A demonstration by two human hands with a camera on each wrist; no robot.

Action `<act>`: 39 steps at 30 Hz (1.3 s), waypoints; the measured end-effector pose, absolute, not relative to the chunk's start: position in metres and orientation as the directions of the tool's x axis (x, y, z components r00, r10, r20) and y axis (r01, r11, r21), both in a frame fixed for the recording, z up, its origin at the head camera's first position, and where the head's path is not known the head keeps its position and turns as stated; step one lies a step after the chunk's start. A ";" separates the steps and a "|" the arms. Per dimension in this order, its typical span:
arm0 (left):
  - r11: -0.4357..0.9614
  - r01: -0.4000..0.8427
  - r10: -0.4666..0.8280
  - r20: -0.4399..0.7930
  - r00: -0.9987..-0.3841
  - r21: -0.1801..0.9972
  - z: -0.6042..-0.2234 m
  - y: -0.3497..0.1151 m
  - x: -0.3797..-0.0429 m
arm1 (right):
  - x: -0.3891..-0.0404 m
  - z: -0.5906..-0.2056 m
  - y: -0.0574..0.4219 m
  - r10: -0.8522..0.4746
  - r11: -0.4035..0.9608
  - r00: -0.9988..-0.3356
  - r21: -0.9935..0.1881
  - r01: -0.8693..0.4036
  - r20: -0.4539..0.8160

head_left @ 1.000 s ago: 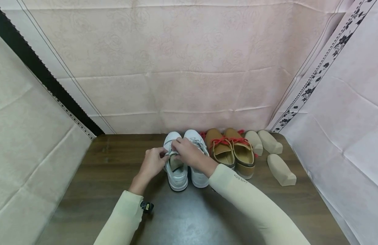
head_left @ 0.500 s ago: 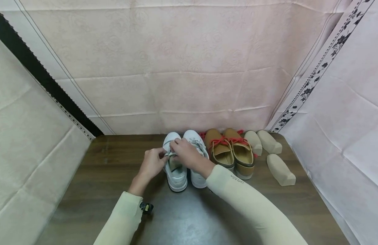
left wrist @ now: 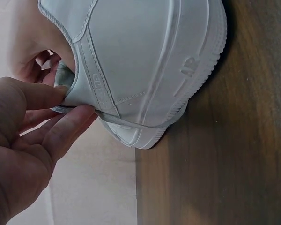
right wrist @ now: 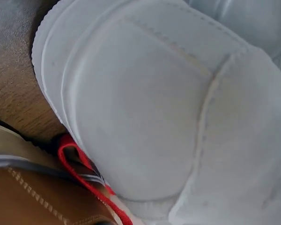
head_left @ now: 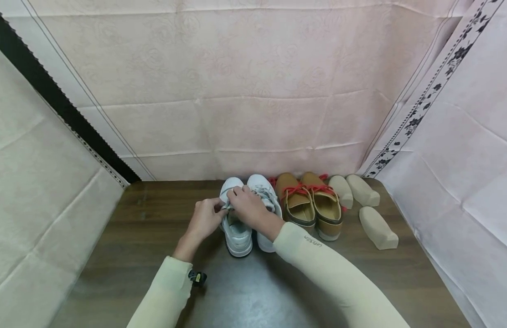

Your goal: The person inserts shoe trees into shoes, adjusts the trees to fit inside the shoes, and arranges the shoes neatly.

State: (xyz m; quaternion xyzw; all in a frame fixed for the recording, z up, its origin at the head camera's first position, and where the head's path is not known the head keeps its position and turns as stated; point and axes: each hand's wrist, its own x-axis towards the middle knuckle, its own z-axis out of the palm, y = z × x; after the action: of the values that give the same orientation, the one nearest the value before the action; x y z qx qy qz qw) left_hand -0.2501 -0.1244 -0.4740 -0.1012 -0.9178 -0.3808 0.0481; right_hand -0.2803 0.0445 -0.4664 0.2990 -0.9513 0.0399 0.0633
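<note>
A white sneaker [head_left: 239, 245], toe toward the back wall, is worked on by both hands. My left hand [head_left: 205, 217] pinches the edge of its opening between thumb and fingers, seen closely in the left wrist view. Beside those fingertips a flat pale lace [left wrist: 140, 124] crosses the sneaker's side [left wrist: 131, 56]. My right hand [head_left: 250, 208] reaches over from the right, its fingers curled at the tongue and laces; their tips are partly hidden. Something beige-green shows inside the opening. The second white sneaker [head_left: 275, 200] stands alongside, partly under the right hand; its side [right wrist: 145, 103] fills the right wrist view.
Two tan shoes, left [head_left: 285, 183] and right [head_left: 328, 228], with red laces [right wrist: 84, 183] stand to the right. Beyond them lie three beige foot-shaped inserts, one [head_left: 378, 228] nearer the front. Pale cloth walls [head_left: 253, 123] border the dark wooden surface [head_left: 155, 218].
My right hand has shifted slightly toward the wearer and curls further over the sneaker's opening. The left hand keeps its pinch in nearly the same place; the shoes have not moved.
</note>
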 end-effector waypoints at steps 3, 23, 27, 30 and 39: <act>0.690 0.230 0.151 0.174 -0.973 0.686 -0.474 -0.123 -0.249 | -0.282 -0.467 0.046 -0.568 0.816 -0.813 -0.044 -0.576 0.126; 0.693 0.228 0.125 0.197 -0.972 0.683 -0.470 -0.130 -0.249 | -0.265 -0.444 0.083 -0.637 0.670 -0.744 -0.331 -0.664 0.202; 0.693 0.194 0.115 0.160 -0.980 0.694 -0.470 -0.129 -0.248 | -0.260 -0.441 0.096 -0.602 0.662 -0.758 -0.372 -0.650 0.252; 0.697 0.169 0.104 0.134 -0.985 0.697 -0.469 -0.129 -0.248 | -0.255 -0.438 0.107 -0.579 0.646 -0.763 -0.410 -0.644 0.287; 0.748 0.168 0.088 0.155 -0.984 0.643 -0.459 -0.124 -0.246 | -0.239 -0.432 0.141 -0.493 0.641 -0.805 -0.487 -0.593 0.331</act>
State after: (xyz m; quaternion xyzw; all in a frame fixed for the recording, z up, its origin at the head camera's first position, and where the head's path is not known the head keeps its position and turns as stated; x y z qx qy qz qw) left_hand -0.2456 -0.1236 -0.4589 -0.0685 -0.9330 -0.3486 0.0574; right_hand -0.2392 0.1410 -0.4323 0.3011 -0.9019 0.2981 0.0840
